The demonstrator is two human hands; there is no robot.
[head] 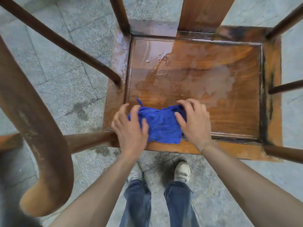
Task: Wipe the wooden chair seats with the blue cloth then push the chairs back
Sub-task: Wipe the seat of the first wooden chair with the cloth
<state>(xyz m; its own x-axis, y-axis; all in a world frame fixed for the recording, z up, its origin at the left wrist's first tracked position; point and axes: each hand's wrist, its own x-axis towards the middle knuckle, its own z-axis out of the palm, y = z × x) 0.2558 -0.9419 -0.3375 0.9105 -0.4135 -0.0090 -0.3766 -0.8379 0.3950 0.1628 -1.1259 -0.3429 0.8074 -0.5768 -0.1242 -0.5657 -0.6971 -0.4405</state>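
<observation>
**K:** Left hand [129, 126] status?

**M:** On the blue cloth [161, 126], at the cloth's left edge. Fingers curled, gathering the fabric; thumb lies on top of it.

**K:** Right hand [193, 122]?

**M:** Mirror of that, at the cloth's right edge. Fingertips bent down onto the far corner, thumb pressing the fabric. Both hands gripping the cloth, bunching it between them.

**K:** Cloth location?

**M:** On the wooden chair seat [205, 76], at the seat's near edge, left of centre. Crumpled, its near end overlapping the seat's front rail.

**K:** Seat condition?

**M:** Wet. Water film and streaks over the seat's far-left portion, a paler patch right of centre. Dark staining along the seat's right frame.

**K:** Anything else?

**M:** Curved armrest [41, 128] of the chair left of the seat. Stone paving [54, 59] around the seat, with damp spots near the seat's front-left corner. Person's shoes [182, 171] and jeans [178, 202] just in front of the seat.
</observation>
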